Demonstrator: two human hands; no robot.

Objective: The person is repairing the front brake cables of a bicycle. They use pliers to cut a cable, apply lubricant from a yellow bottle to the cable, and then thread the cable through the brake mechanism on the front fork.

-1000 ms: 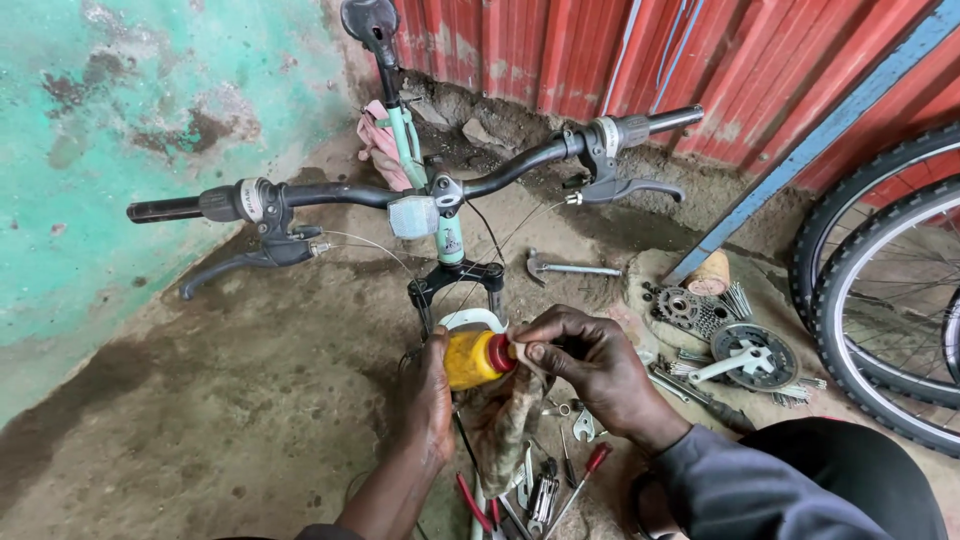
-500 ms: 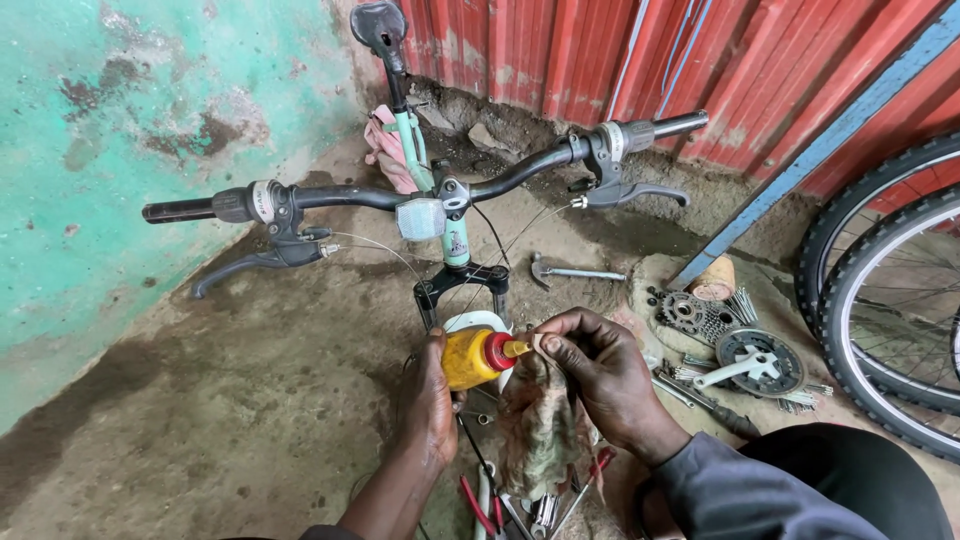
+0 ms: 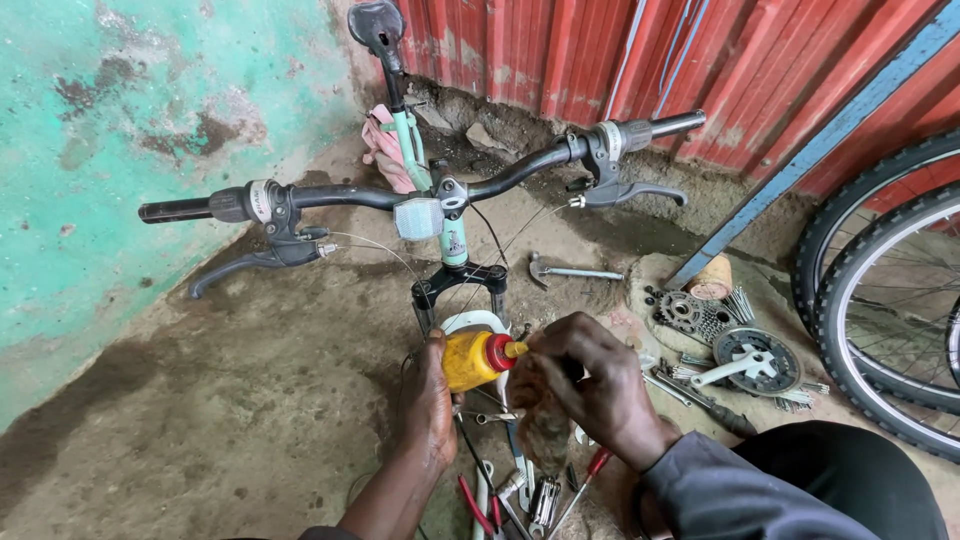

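My left hand [image 3: 432,410] grips a small yellow squeeze bottle [image 3: 470,361] with a red cap, held sideways just below the bicycle's black front fork [image 3: 462,283]. Its nozzle points right into my right hand [image 3: 590,385], whose fingers are closed around a dirty brownish rag [image 3: 545,435] at the nozzle tip. A bicycle stands in front of me, its black handlebar [image 3: 420,195] with two brake levers spanning the view and its saddle [image 3: 376,22] at the top. A white mudguard [image 3: 476,322] shows just behind the bottle.
Tools lie on the dirt floor below my hands: red-handled pliers [image 3: 478,505], a screwdriver [image 3: 585,475], wrenches. To the right sit a cog cluster [image 3: 690,315], a chainring with crank [image 3: 755,362] and loose spokes. Two tyred wheels [image 3: 890,300] lean against the red corrugated wall. A hammer [image 3: 570,270] lies behind.
My right hand has shifted slightly along the bottle's nozzle with the rag. The view has tilted a little; the bottle stays in the same spot below the fork.
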